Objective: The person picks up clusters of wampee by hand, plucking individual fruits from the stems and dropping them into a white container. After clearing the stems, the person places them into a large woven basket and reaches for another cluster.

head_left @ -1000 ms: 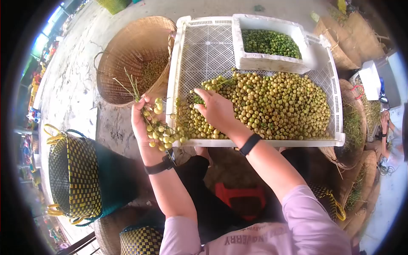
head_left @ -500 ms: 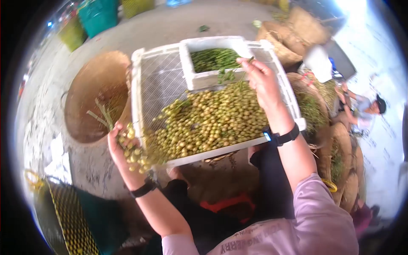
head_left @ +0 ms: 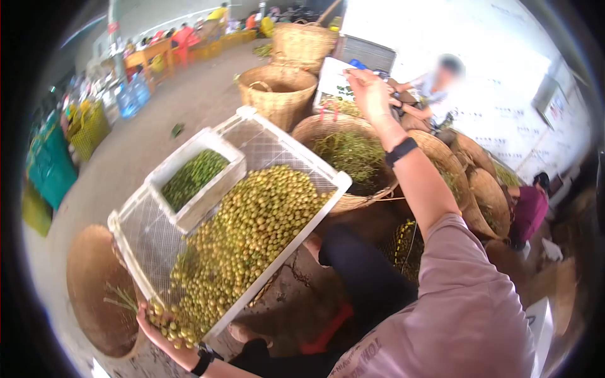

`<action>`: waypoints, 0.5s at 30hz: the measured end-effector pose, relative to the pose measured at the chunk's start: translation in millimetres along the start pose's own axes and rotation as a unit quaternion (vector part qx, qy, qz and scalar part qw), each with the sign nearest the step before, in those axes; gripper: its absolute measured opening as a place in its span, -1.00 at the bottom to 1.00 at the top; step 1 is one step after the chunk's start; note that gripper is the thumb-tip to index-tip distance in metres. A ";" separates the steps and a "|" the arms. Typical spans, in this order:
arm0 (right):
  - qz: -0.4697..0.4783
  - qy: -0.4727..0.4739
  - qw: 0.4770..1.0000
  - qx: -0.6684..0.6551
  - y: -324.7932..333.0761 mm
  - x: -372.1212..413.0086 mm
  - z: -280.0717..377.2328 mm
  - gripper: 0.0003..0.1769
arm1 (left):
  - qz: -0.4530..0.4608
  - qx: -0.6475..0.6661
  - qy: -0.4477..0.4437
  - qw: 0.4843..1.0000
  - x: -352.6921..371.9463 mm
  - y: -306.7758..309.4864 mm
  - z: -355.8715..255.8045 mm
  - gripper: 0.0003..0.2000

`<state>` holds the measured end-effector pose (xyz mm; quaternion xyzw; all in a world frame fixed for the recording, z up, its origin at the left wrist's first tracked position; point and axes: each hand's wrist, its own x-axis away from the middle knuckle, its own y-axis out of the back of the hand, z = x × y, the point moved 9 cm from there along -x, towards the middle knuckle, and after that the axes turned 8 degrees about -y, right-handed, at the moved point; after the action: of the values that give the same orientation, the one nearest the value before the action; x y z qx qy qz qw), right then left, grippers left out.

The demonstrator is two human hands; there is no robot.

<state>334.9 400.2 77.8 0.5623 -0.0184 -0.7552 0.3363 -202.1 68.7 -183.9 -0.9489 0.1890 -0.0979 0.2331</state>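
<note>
— What is held in the left hand (head_left: pixel 154 334)?
— A bunch (head_left: pixel 171 326) of yellow-green fruit is gripped there, at the bottom left, just beside the near corner of the crate (head_left: pixel 268 148). The fingers are curled around it from below. Bare stalks are seen sticking out toward the low basket (head_left: pixel 88 296) on the left.

— And the right hand (head_left: pixel 368 91)?
— It is held high and far forward, above the basket of stems (head_left: pixel 362 200). Seen from the back, its fingers are drawn together. Whether anything is pinched between them cannot be told. A black band (head_left: pixel 401 152) is worn on that wrist.

— How is the crate placed?
— It is seen slanting above the knees, between the two hands. A heap of fruit (head_left: pixel 252 220) is spread over its mesh down to the near corner. A white box (head_left: pixel 214 192) filled with green fruit is set in its far part.

— What is seen around?
— More baskets are lined up on the right. A seated person (head_left: pixel 435 88) is seen past the right hand. A dark red top (head_left: pixel 529 211) is worn by another person at the right edge.
</note>
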 end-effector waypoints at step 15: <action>0.005 0.032 0.998 0.056 27.4 17.6 -4.7 -0.85 | 0.056 -0.011 0.034 0.998 41.4 -60.1 17.8 -0.80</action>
<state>349.7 371.4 72.5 0.6045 -0.0526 -0.7328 0.3079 -140.8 108.4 -166.5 -0.9354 0.2510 -0.1143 0.2213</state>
